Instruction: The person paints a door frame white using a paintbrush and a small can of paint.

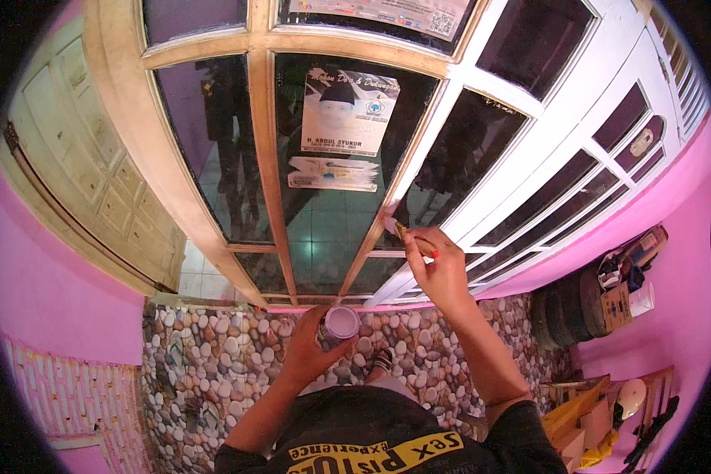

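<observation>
My right hand (444, 268) is closed around the handle of a paintbrush (397, 228). The bristles are against a narrow upright bar (380, 233) of the window frame, between two dark panes. Left of that bar the frame (263, 134) is bare, yellowish wood; to its right the wood (521, 138) is white. Lower down, my left hand (311, 351) grips a small round can (342, 322) by its side. It is upright, and a pale, pinkish-white paint shows in its open top.
A poster (347, 114) and a torn sticker (333, 174) are stuck on the middle pane. Left stands a pale panelled door (79, 158). Tyres (565, 308), a cardboard box (616, 306) and a white bucket (641, 299) sit by the pink wall at right. The floor (213, 379) has a pebble pattern.
</observation>
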### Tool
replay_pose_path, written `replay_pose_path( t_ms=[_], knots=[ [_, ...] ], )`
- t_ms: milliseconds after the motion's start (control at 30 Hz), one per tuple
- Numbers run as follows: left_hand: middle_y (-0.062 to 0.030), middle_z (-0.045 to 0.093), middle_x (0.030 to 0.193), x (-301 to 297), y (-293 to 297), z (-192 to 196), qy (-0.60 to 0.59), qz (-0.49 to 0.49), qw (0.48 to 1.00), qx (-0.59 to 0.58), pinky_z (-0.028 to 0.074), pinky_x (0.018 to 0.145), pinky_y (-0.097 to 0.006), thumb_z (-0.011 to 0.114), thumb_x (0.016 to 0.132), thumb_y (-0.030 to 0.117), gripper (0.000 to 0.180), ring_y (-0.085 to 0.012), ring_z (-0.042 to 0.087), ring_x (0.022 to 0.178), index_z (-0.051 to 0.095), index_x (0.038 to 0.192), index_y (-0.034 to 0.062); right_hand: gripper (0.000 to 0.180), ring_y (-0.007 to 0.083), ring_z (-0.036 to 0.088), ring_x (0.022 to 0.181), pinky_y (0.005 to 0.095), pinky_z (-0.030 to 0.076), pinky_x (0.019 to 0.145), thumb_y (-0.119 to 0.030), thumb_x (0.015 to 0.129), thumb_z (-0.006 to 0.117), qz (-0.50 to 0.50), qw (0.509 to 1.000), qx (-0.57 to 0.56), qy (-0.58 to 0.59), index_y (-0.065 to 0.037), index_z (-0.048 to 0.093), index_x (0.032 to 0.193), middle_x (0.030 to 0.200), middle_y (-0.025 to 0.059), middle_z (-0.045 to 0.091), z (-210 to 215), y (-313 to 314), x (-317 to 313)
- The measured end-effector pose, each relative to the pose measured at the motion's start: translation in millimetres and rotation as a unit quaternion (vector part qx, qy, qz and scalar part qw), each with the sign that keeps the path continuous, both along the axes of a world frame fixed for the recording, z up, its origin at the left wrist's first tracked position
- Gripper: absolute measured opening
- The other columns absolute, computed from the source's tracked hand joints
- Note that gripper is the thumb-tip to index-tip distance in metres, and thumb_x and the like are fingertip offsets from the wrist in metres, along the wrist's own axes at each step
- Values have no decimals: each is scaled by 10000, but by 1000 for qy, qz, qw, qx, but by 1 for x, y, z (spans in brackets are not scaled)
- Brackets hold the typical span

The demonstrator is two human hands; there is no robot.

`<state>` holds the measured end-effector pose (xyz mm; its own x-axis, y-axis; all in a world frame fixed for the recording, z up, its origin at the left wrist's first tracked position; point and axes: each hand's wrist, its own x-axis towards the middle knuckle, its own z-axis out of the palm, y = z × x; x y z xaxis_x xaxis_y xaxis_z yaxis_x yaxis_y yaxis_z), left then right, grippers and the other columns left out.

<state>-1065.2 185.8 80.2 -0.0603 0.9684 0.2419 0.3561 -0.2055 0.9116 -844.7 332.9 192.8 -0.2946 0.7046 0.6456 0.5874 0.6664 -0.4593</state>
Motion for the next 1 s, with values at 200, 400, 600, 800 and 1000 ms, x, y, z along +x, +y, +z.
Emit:
replay_pose_path(
  t_ms=[200, 400, 600, 800, 1000],
  knots=[
    [-170, 637, 1218, 1, 1, 2, 5, -8, 1000, 10, 505, 972, -434, 904, 759, 265, 674, -350, 638, 1132, 580, 1300, 26, 102, 334, 730, 798, 359, 571, 689, -87, 938, 725, -22, 996, 77, 33, -6, 697, 994, 952, 172, 721, 21, 19, 0],
    [-170, 634, 1205, -2, -1, 0, -2, 3, 1000, 4, 510, 961, -420, 899, 774, 271, 666, -334, 641, 1131, 575, 1300, 24, 82, 301, 738, 790, 361, 573, 673, -96, 950, 714, -20, 997, 54, 42, -19, 710, 979, 948, 142, 728, 39, -11, -1],
    [-172, 634, 1212, -2, 0, 6, -13, -17, 1000, -7, 512, 967, -421, 896, 781, 282, 674, -328, 645, 1131, 570, 1312, 24, 108, 353, 717, 780, 383, 581, 683, -101, 938, 714, -1, 1000, 5, -6, -3, 693, 976, 943, 166, 718, 2, 0, 2],
    [-176, 632, 1233, -3, 1, 3, -3, -14, 1000, 12, 510, 976, -424, 901, 770, 265, 690, -335, 643, 1150, 564, 1323, 28, 88, 302, 733, 787, 354, 568, 688, -67, 939, 717, -40, 992, 68, 96, 0, 704, 995, 941, 164, 727, 47, 0, -6],
    [-171, 634, 1210, -4, -1, -1, -1, -5, 1000, 4, 515, 966, -424, 902, 768, 258, 670, -331, 646, 1133, 577, 1310, 33, 120, 331, 701, 737, 391, 565, 666, -127, 943, 715, -3, 1000, 15, 6, -22, 714, 1000, 921, 140, 712, -1, -11, -3]
  ],
)
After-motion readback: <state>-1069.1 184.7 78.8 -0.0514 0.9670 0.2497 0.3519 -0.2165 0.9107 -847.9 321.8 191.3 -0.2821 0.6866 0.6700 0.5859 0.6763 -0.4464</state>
